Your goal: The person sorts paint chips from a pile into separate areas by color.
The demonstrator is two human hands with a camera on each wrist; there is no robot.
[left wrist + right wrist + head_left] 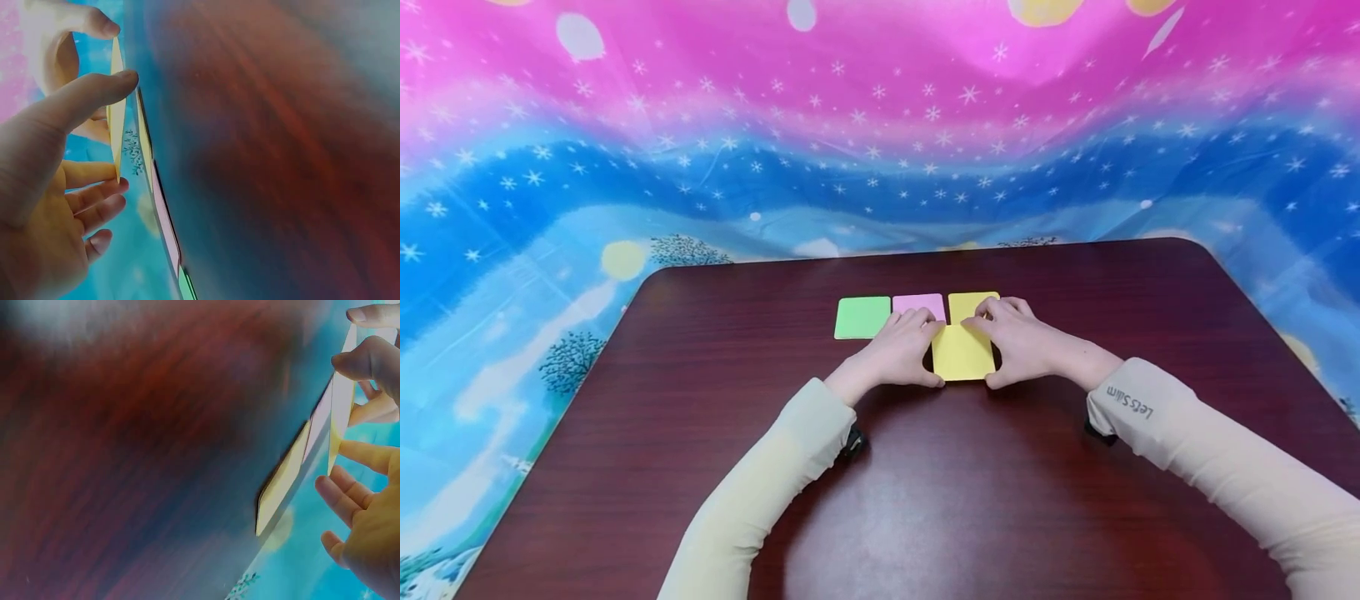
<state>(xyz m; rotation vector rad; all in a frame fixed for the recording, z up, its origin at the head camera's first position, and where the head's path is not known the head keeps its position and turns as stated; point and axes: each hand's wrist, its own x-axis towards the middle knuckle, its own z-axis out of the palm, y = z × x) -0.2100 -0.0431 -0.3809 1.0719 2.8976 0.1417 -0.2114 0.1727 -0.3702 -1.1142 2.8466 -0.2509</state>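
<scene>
A yellow square sheet of paper (pixel 964 354) is held above the table by both hands. My left hand (pixel 895 352) grips its left edge, thumb at the near corner and fingers at the far one. On the opposite edge my right hand (pixel 1028 346) grips it the same way. In the left wrist view the sheet (pixel 117 119) appears nearly edge-on, slightly bowed, its corners against the fingertips. The right wrist view shows the sheet (pixel 340 406) lifted clear of the tabletop. Behind the hands lie a pink square (pixel 917 303) and another yellow square (pixel 970 305), both partly hidden.
A green square (pixel 862 318) lies left of the pink one, in the same row. The dark wooden table (pixel 880 517) has rounded far corners. Beyond it hangs a pink and blue patterned cloth (pixel 880 125).
</scene>
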